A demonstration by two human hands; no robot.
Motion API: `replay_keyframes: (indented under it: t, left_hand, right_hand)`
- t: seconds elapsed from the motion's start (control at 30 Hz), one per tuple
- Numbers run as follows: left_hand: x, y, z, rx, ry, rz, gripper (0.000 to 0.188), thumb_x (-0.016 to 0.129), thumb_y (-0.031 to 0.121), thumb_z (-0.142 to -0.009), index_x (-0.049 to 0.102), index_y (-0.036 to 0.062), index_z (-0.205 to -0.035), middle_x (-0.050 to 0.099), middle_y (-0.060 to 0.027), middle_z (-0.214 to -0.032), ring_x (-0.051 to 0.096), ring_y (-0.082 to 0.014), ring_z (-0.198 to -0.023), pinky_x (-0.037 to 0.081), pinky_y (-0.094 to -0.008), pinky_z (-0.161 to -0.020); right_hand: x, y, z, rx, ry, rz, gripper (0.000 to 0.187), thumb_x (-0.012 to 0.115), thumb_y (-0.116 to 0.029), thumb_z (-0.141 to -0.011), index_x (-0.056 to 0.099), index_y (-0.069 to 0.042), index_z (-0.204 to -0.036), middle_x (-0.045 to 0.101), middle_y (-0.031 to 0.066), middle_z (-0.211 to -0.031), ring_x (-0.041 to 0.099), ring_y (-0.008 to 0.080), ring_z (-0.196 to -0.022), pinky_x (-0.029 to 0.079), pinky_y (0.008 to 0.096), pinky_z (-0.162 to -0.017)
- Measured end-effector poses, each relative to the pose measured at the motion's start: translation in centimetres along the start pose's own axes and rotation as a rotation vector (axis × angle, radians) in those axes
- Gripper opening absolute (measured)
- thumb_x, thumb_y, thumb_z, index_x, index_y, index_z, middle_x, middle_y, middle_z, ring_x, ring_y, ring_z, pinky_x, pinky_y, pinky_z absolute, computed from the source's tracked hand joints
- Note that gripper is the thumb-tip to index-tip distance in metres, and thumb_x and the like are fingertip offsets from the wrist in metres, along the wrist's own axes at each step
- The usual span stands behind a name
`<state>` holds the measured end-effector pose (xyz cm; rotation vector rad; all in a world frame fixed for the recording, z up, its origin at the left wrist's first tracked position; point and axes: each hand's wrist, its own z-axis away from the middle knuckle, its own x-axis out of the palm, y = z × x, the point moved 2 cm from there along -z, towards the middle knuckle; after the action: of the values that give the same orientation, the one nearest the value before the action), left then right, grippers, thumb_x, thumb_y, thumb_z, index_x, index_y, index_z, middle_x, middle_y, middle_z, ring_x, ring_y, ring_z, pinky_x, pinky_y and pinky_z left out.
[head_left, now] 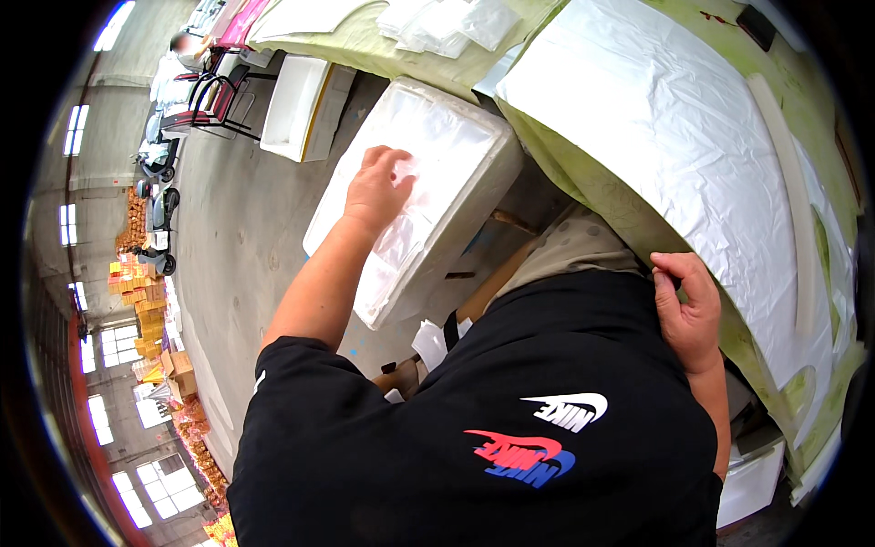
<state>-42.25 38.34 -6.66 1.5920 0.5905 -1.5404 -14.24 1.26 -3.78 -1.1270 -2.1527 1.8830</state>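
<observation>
My left hand [375, 193] reaches out over a white foam box [497, 155], its fingers bent and the thumb standing apart from them. Clear, shiny plastic packets [428, 137] fill the top of that box, just under the hand. A tiny red spot shows by the fingertips; I cannot tell what it is. My right hand [690, 305] is at the edge of the table, with fingers curled in and the thumb against them. Whether anything is inside that curl is hidden. Beside it, a wide sheet of white plastic [638, 109] covers the green-clothed table [583, 169].
A second white box [293, 108] stands on the floor at the far left, near a dark-framed chair [214, 98]. Clear bags [451, 25] lie on the far part of the table. A long pale strip [786, 201] rests on the plastic. Parked scooters [162, 228] and stacked cartons [137, 283] line the left.
</observation>
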Motion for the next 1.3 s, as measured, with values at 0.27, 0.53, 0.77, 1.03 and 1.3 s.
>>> replay_keyframes:
  t: [0.27,0.53,0.77,1.03,1.3]
  left_hand:
    - [0.2,0.3,-0.1,0.032,-0.014,-0.016,0.039,0.078,0.021,-0.085,0.069,0.0149,-0.123,0.060,-0.0059,-0.134,0.066,-0.0228,-0.107,0.053,-0.0360,-0.098]
    - [-1.9,-4.1,-2.0,-0.127,0.180,-0.036,0.036,0.079,0.022,-0.083,0.070,0.0172,-0.118,0.064,-0.0084,-0.127,0.062,-0.0298,-0.117,0.050,-0.0397,-0.103]
    - [-1.2,-1.3,-4.4,0.186,0.377,0.219,0.035,0.074,0.011,-0.087,0.067,0.0067,-0.121,0.065,-0.0087,-0.120,0.063,-0.0221,-0.101,0.053,-0.0341,-0.086]
    - [1.7,20.6,-9.1,0.692,0.173,0.559,0.036,0.074,0.002,-0.085,0.067,0.0077,-0.119,0.065,-0.0097,-0.126,0.060,-0.0269,-0.121,0.048,-0.0373,-0.100]
    - [5.7,30.9,-26.9,0.723,0.249,0.416,0.063,0.083,0.019,-0.082,0.058,0.0038,-0.138,0.059,-0.0217,-0.140,0.054,-0.0395,-0.132,0.044,-0.0443,-0.111]
  right_hand:
    - [-0.3,0.4,0.1,-0.010,0.006,0.011,0.021,0.064,0.007,-0.091,0.070,0.000,-0.109,0.068,0.0110,-0.095,0.065,0.0207,-0.083,0.051,0.0287,-0.077]
    - [-1.0,0.7,0.1,-0.011,0.026,-0.013,0.020,0.065,0.007,-0.091,0.070,0.000,-0.109,0.068,0.0097,-0.093,0.064,0.0201,-0.081,0.051,0.0296,-0.074]
    - [-8.8,0.2,-0.1,-0.246,0.417,0.444,0.028,0.071,0.006,-0.079,0.070,-0.007,-0.104,0.065,0.0101,-0.098,0.061,0.0311,-0.090,0.051,0.0403,-0.081]
    - [-22.9,7.4,6.3,0.513,0.460,1.057,0.061,0.075,-0.025,-0.085,0.059,-0.012,-0.143,0.059,0.0200,-0.137,0.052,0.0401,-0.129,0.040,0.0499,-0.112]
    - [-27.0,8.0,2.9,0.445,0.475,0.839,0.058,0.073,-0.023,-0.087,0.058,-0.008,-0.141,0.061,0.0172,-0.137,0.052,0.0375,-0.130,0.040,0.0450,-0.114]
